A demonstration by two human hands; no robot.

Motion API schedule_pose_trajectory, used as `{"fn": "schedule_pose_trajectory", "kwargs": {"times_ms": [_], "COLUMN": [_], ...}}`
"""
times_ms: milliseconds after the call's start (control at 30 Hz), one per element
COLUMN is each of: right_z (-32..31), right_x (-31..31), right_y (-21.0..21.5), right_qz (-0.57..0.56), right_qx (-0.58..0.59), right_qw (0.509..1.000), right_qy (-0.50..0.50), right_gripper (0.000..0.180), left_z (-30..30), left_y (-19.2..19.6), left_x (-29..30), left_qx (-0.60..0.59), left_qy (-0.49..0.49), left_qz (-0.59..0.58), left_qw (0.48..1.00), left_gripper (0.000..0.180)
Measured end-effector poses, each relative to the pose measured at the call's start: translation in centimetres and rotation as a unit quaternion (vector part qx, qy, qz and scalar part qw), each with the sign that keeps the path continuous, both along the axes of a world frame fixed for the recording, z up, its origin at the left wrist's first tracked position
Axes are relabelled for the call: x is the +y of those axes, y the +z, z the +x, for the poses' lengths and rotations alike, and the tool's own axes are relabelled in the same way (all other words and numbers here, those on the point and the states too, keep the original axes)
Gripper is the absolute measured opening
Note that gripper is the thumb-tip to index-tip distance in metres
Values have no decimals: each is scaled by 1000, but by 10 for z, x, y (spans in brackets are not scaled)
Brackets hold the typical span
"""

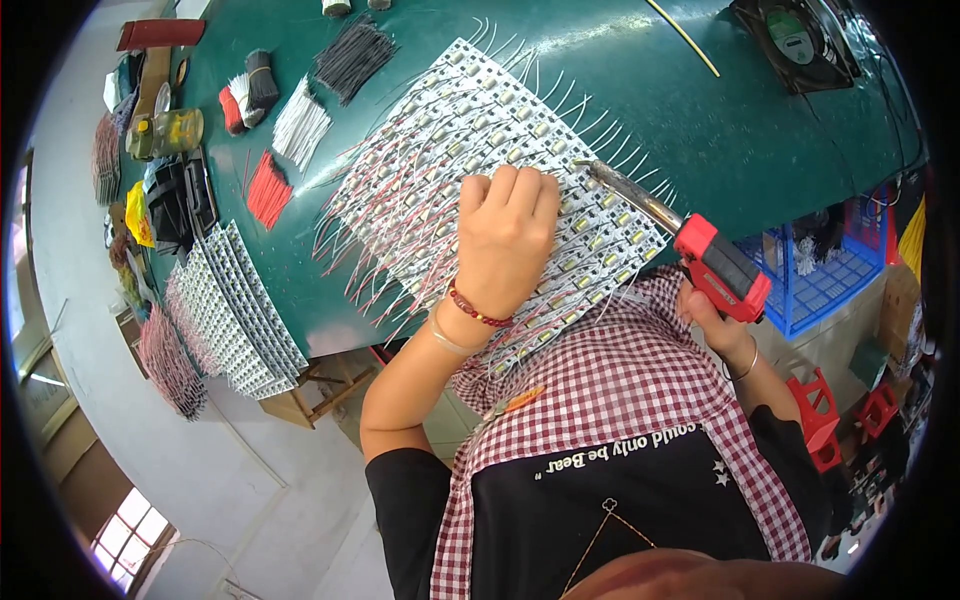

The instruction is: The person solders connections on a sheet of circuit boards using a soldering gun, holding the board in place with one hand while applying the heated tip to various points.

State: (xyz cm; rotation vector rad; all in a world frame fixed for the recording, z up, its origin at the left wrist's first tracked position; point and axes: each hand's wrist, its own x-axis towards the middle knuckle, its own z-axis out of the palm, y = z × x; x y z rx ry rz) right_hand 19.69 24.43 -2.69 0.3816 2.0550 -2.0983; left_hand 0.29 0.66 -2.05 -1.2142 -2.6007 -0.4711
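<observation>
A white panel of small LED circuit boards [600, 205] lies tilted on the table, with many thin red and white wires standing out from it. My left hand [508, 235] rests over its middle, fingers curled closed; what they pinch, if anything, is hidden beneath them. In my right hand [705, 315] is a red and black soldering gun [722, 268]. Its long metal barrel points left across the panel, and the tip is by the upper right rows, near my left fingers. Whether the tip touches a board I cannot tell.
Bundles of red wires [269, 190], white wires [301, 124] and black wires [355, 58] lie left on the green table [400, 25]. More LED panels [240, 310] are stacked at the left edge. A fan [795, 42] stands far right, above a blue crate [815, 275].
</observation>
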Motion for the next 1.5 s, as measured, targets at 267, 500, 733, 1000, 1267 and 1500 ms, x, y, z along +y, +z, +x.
{"fn": "schedule_pose_trajectory", "kwargs": {"times_ms": [267,500,733,1000,1267,1500], "right_z": [3,11,12,10,11,10], "right_x": [6,4,2,5,4,10], "right_y": [3,-6,-6,-11,-11,-16], "right_qz": [-8,55,23,78,119,171], "right_qx": [-15,20,-11,2,35,49], "right_qw": [1000,998,1000,997,992,982], "right_qy": [-9,25,0,22,24,70], "right_gripper": [17,44,14,17,18,17], "left_z": [5,16,20,18,17,15], "left_y": [45,9,-15,-12,-11,-10], "left_x": [-28,3,7,8,8,7], "left_qx": [-63,-88,-60,-74,-74,-90], "left_qy": [100,2,-5,-4,-15,-17], "left_qz": [-102,95,96,97,101,93], "left_qw": [988,992,994,993,992,991], "left_gripper": [13,26,26,23,22,21]}}
